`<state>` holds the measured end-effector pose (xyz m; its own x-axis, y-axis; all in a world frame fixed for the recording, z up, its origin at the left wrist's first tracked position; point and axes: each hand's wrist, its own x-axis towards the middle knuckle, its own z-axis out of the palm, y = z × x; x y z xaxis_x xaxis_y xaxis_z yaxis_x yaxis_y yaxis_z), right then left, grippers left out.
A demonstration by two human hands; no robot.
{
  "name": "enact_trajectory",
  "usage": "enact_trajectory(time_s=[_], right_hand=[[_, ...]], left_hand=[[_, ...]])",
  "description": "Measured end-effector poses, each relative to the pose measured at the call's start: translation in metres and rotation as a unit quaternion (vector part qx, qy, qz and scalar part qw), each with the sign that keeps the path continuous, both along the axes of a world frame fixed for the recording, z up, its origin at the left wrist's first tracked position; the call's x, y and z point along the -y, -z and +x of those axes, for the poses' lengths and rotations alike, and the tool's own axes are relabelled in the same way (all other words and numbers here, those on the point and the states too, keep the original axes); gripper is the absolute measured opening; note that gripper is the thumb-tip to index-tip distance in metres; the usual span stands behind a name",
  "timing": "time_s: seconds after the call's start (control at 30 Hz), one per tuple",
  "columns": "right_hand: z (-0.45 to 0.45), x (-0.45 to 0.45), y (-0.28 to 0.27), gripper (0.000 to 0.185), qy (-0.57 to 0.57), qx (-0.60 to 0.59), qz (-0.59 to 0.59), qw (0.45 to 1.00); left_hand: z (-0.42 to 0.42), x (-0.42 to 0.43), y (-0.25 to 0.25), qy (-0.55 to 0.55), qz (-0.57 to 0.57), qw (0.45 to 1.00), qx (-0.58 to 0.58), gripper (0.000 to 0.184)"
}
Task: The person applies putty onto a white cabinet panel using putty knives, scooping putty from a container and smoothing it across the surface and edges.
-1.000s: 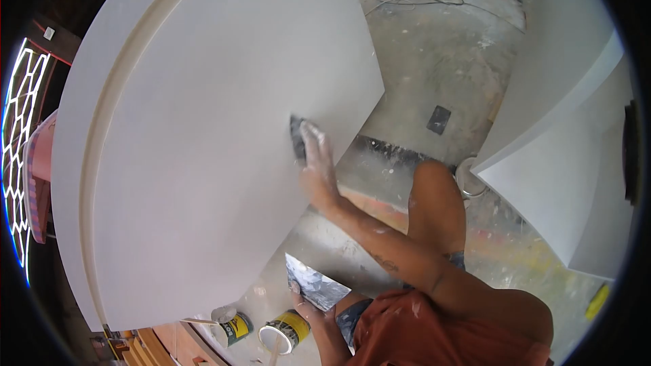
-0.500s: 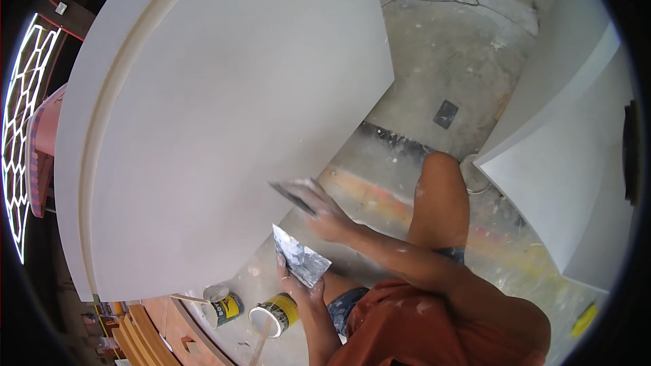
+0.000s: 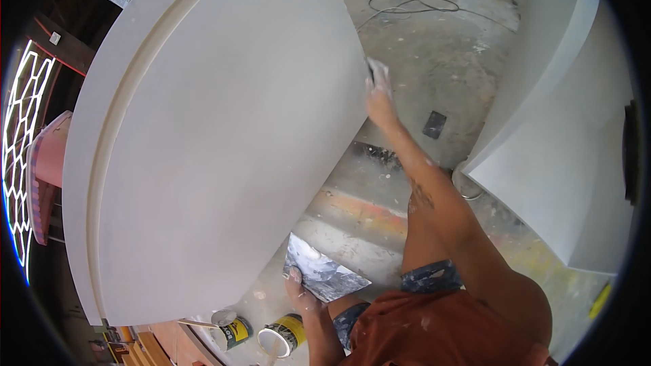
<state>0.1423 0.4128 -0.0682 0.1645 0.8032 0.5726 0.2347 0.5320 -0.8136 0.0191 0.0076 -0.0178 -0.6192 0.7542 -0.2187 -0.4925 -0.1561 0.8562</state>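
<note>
At panel edge, R grip clamped on dk tool, L grip on sheet, flr gap beyond

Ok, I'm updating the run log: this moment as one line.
left hand: holds smeared plate | right hand: holds dark tool at edge of white panel

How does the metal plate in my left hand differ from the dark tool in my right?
The metal plate shows a broad face, while the dark tool shows only a narrow strip beside the fingers. The metal plate is silvery with grey smears; the dark tool looks nearly black. The metal plate is near your body, the dark tool out by the white panel's edge. Both are handheld.
</note>
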Motion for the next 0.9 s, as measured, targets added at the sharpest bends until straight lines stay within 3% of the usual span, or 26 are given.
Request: enact_trajectory(time_s=[0.17,0.27,0.33,0.7,0.8,0.87,0.9], right_hand=[[-0.021,-0.024,0.016,0.041,0.012,-0.019,-0.014,1.0],[-0.042,0.012,0.035,0.05,0.058,0.042,-0.093,0.993],[-0.06,0.053,0.026,0.052,0.003,0.004,-0.13,0.991],[-0.146,0.225,0.025,0.075,-0.134,-0.063,-0.091,0.985],[-0.14,0.236,0.027,0.066,-0.169,-0.072,-0.09,0.979],[-0.118,0.237,0.027,0.063,-0.317,-0.041,-0.08,0.944],[-0.104,0.24,0.018,0.063,-0.319,-0.037,-0.081,0.944]], left_hand=[[0.004,0.02,0.019,-0.019,-0.036,0.997,0.071,0.059],[0.002,0.037,0.033,-0.036,-0.042,0.994,0.093,0.057],[0.0,0.042,0.04,-0.062,-0.058,0.991,0.1,0.055],[0.003,0.048,0.057,-0.167,0.0,0.976,0.137,0.034],[0.0,0.047,0.052,-0.194,-0.021,0.971,0.14,0.031],[0.004,0.031,0.037,-0.193,-0.023,0.968,0.158,0.031],[0.005,0.026,0.03,-0.189,-0.024,0.966,0.174,0.03]])
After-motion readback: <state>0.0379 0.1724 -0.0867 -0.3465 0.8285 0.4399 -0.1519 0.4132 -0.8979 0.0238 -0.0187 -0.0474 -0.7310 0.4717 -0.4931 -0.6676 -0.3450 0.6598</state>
